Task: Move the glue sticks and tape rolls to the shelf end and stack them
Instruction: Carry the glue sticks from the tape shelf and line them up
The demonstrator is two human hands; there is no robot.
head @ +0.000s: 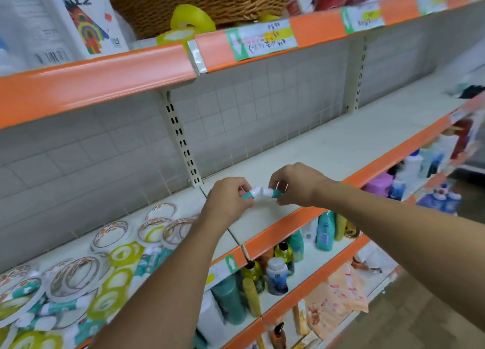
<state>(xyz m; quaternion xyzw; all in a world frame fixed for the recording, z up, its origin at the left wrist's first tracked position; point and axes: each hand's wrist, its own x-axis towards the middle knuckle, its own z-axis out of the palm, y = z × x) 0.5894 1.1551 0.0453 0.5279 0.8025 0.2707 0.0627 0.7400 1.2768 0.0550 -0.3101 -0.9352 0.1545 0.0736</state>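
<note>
Glue sticks [259,193], white shelf [328,149], tiled wall [236,107]

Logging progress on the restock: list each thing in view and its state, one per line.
Left hand: pinching a glue stick.
Right hand: pinching another glue stick.
Tape rolls: lying flat on the shelf, unstacked.
Wicker basket: upright on upper shelf.

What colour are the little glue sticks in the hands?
Teal with white caps, glue sticks, head view.

Glossy orange shelf edge [105,81]; woven wicker basket [199,2]; matt tiled wall [236,107].
</note>
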